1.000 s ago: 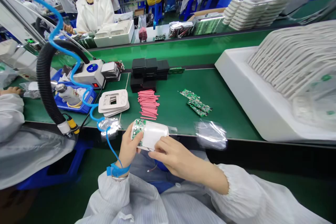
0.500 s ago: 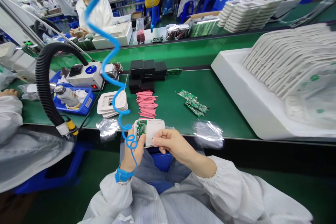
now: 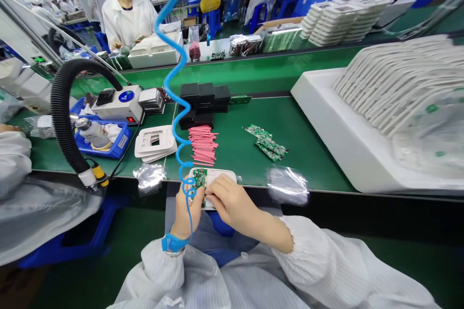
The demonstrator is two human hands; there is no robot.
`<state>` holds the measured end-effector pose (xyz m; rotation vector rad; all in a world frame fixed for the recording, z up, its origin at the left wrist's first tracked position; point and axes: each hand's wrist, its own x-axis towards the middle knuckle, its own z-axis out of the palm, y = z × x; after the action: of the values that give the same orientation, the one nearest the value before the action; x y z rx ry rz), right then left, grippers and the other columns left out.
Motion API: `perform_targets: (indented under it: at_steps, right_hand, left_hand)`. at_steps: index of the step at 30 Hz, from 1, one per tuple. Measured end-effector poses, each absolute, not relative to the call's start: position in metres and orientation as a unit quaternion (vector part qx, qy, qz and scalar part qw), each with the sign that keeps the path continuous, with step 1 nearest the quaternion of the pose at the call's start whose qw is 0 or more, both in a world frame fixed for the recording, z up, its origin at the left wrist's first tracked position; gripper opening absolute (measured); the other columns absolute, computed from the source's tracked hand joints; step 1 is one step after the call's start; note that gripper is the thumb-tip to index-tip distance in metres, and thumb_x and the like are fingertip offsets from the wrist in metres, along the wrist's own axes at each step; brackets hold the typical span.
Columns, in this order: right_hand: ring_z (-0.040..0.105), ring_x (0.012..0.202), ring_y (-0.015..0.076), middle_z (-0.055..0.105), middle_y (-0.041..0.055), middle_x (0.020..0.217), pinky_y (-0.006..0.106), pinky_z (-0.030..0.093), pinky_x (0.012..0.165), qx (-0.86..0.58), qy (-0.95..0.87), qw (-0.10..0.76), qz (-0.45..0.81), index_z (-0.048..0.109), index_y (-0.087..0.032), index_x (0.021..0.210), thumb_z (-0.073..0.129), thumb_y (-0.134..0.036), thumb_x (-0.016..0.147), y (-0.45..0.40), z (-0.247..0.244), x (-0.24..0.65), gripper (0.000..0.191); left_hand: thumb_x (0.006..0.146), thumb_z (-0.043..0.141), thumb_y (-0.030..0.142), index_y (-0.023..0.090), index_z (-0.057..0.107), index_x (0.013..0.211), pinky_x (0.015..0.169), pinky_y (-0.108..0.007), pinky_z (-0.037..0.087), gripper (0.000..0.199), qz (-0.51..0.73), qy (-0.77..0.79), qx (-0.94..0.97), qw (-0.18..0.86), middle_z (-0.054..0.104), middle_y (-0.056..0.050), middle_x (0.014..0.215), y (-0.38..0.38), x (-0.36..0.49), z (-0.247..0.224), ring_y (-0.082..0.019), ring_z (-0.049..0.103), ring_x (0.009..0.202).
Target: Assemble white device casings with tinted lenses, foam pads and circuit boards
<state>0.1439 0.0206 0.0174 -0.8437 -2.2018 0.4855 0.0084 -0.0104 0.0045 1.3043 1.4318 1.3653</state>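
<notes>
One white casing (image 3: 213, 174) is held at the near edge of the green workbench (image 3: 235, 128), above the person's lap, with a green circuit board (image 3: 199, 176) seated in its left part. The left hand (image 3: 188, 208) grasps the casing's left end, thumb pressed over the board and the other fingers mostly hidden behind the shell. The right hand (image 3: 232, 200) bends over the middle, fingers curled close together and fingertips meeting the casing beside the board's edge; whether they pinch something small cannot be told. A blue wrist strap (image 3: 175, 243) circles the left wrist, and a blue coiled cord (image 3: 176, 123) hangs in front of the casing's left end. Just beyond the casing lie pink strips (image 3: 203, 147), with black blocks (image 3: 205, 99) stacked behind them. Stacked white frames (image 3: 167, 141) rest to the left; loose circuit boards (image 3: 270, 145) overlap to the right. Farther right, a white foam tray (image 3: 322, 116) holds a row of white panels (image 3: 384, 87). Across the bench sits a co-worker in white (image 3: 126, 19).
</notes>
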Motion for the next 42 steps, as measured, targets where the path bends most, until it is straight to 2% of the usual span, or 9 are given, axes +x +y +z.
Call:
perform_targets:
  at_steps: [3,5,7,11,20,23,27,32,42]
  right_hand:
    - [0.042,0.069,0.0198,0.054,0.0082,0.069,0.032,0.038,0.060,-0.311,-0.865,0.373,0.128,0.051,-0.015,0.073,0.038,-0.010,0.089,0.019,0.016,0.142,0.021]
    - [0.041,0.071,0.0200,0.053,0.0081,0.070,0.033,0.038,0.062,-0.321,-0.854,0.384,0.141,0.050,-0.015,0.073,0.039,-0.010,0.088,0.018,0.017,0.143,0.020]
    - [0.040,0.073,0.0202,0.053,0.0075,0.070,0.034,0.038,0.064,-0.333,-0.843,0.389,0.167,0.050,-0.016,0.073,0.040,-0.010,0.088,0.016,0.018,0.146,0.019]
    - [0.040,0.074,0.0206,0.053,0.0071,0.072,0.035,0.037,0.066,-0.352,-0.842,0.359,0.198,0.049,-0.017,0.072,0.040,-0.010,0.087,0.013,0.020,0.149,0.019]
    - [0.040,0.075,0.0212,0.053,0.0077,0.073,0.036,0.035,0.066,-0.356,-0.848,0.337,0.199,0.048,-0.017,0.071,0.039,-0.009,0.086,0.012,0.018,0.148,0.019]
    - [0.039,0.076,0.0214,0.052,0.0077,0.073,0.036,0.035,0.066,-0.357,-0.848,0.335,0.204,0.048,-0.017,0.072,0.038,-0.009,0.086,0.011,0.016,0.149,0.019]
    - [0.039,0.076,0.0213,0.051,0.0075,0.073,0.036,0.036,0.067,-0.364,-0.842,0.335,0.215,0.048,-0.017,0.073,0.039,-0.009,0.086,0.011,0.016,0.149,0.018]
    - [0.039,0.076,0.0215,0.051,0.0073,0.073,0.036,0.036,0.066,-0.370,-0.842,0.331,0.210,0.047,-0.018,0.072,0.038,-0.009,0.085,0.012,0.019,0.148,0.018]
    - [0.039,0.075,0.0215,0.052,0.0074,0.073,0.036,0.036,0.066,-0.370,-0.850,0.314,0.206,0.049,-0.017,0.071,0.038,-0.009,0.085,0.014,0.023,0.149,0.019]
  left_hand:
    - [0.083,0.054,0.037,0.017,0.055,0.110,0.053,-0.021,0.045,0.033,0.531,0.555,0.459,0.447,0.058,0.001,0.071,-0.010,0.010,0.005,-0.010,0.052,0.053]
    - [0.083,0.054,0.041,0.018,0.047,0.123,0.036,-0.020,0.034,0.047,0.519,0.556,0.416,0.498,0.053,0.004,0.062,-0.011,0.010,0.006,-0.006,0.039,0.037]
    - [0.082,0.055,0.043,0.019,0.034,0.135,0.031,-0.020,0.028,0.061,0.520,0.555,0.389,0.520,0.052,0.005,0.060,-0.012,0.011,0.008,-0.005,0.032,0.033]
    - [0.083,0.055,0.041,0.025,0.023,0.142,0.033,-0.019,0.031,0.069,0.528,0.552,0.388,0.515,0.052,0.004,0.065,-0.013,0.013,0.010,-0.005,0.034,0.037]
    - [0.084,0.053,0.041,0.026,0.024,0.142,0.035,-0.020,0.032,0.067,0.529,0.562,0.397,0.497,0.056,0.002,0.071,-0.015,0.016,0.009,-0.005,0.033,0.038]
    - [0.083,0.054,0.041,0.026,0.025,0.142,0.038,-0.021,0.036,0.067,0.525,0.575,0.399,0.485,0.060,0.000,0.075,-0.015,0.017,0.008,-0.007,0.039,0.040]
    - [0.083,0.054,0.039,0.023,0.029,0.141,0.053,-0.024,0.047,0.066,0.537,0.574,0.409,0.464,0.063,-0.003,0.082,-0.016,0.017,0.003,-0.014,0.057,0.060]
    - [0.083,0.053,0.040,0.023,0.028,0.140,0.067,-0.028,0.051,0.064,0.554,0.577,0.401,0.446,0.064,-0.005,0.091,-0.016,0.021,-0.001,-0.018,0.062,0.079]
    - [0.083,0.054,0.041,0.024,0.027,0.141,0.065,-0.029,0.051,0.066,0.560,0.572,0.396,0.449,0.064,-0.006,0.094,-0.016,0.021,-0.001,-0.019,0.063,0.080]
